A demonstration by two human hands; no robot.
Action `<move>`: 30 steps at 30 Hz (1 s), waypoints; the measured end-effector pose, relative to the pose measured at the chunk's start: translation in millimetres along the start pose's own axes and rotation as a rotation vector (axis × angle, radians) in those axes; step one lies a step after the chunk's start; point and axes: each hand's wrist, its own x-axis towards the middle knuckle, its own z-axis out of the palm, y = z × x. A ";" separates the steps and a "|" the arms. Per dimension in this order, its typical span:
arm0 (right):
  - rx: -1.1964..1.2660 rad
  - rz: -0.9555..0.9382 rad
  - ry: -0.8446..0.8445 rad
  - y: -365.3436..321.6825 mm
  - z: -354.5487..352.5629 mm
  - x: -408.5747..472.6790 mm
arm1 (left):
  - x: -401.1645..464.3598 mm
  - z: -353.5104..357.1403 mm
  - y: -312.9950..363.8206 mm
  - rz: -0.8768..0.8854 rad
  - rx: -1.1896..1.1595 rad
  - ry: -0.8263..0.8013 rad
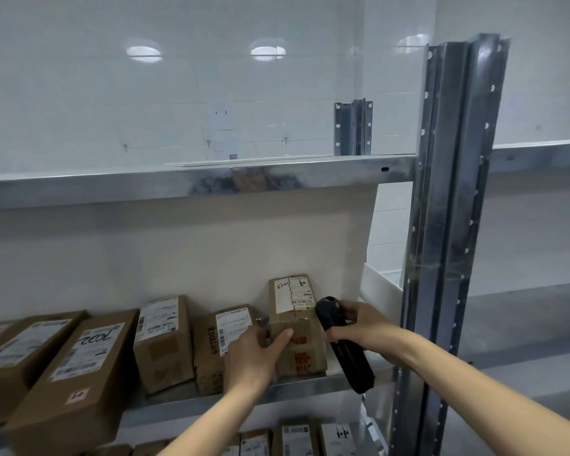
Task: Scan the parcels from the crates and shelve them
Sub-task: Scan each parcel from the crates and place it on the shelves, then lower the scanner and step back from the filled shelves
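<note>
Shelving at the right end of the shelf (343, 381), we note our left hand (255, 355) on the small parcel (301, 343), fingers (282, 339) curled over its front top edge. Parcel stands just left of the steel upright (448, 225); white label on top with black handwriting we cannot read, red print on its front face, also unreadable. Our right hand (359, 325) grips the black scanner (344, 345), fingers wrapped round it, its head touching the parcel's right side. Left of the upright, further along: a box printed "DOLLOX" (216, 348), an upright labelled box (163, 340), and a flat box marked "2002" (79, 370). More labelled parcels (297, 441) sit on the tier below.
</note>
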 end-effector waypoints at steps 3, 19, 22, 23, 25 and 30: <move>-0.027 -0.006 0.056 -3.9 -0.8 -8.3 | -2.1 -7.1 1.8 0.015 0.005 0.007; -0.086 -0.099 0.170 -95.6 59.5 -85.1 | -46.8 -136.4 -6.5 0.300 -0.074 0.015; -0.103 -0.112 0.133 -126.5 100.1 -96.4 | -58.1 -182.4 -24.3 0.290 -0.070 0.028; -0.118 -0.120 0.119 -136.2 114.8 -96.8 | -61.2 -199.9 -31.9 0.280 -0.077 0.033; -0.141 -0.141 0.100 -160.6 146.9 -101.1 | -68.8 -237.7 -46.6 0.248 -0.101 0.049; -0.154 -0.219 -0.007 -215.5 239.6 -107.3 | -95.2 -340.5 -92.7 0.200 -0.077 0.136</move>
